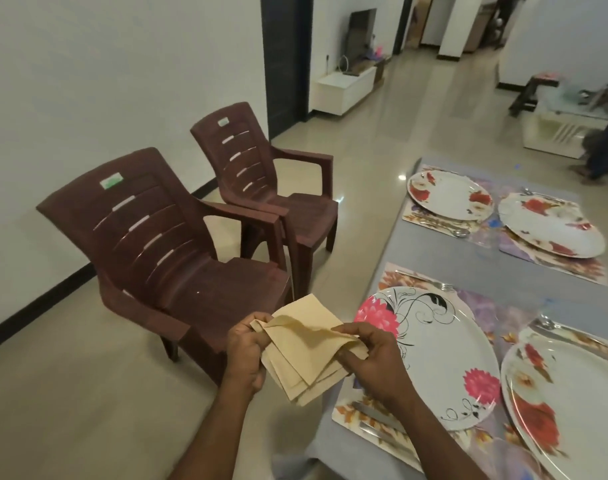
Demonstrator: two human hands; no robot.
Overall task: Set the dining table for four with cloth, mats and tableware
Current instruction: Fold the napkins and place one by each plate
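Left hand (245, 351) and right hand (370, 355) both pinching stack of beige napkins (306, 344), holding it in air just left of table edge. Right fingers seeming to be separating top napkin.

Right of hands, grey cloth (434, 251) already covering table. Four floral mats lying there, each carrying plate; nearest plate (430, 358) just beside right hand. Cutlery lying beside plates.

Judgement: task nearly finishing; napkins remaining to be placed. Glasses: cannot tell.
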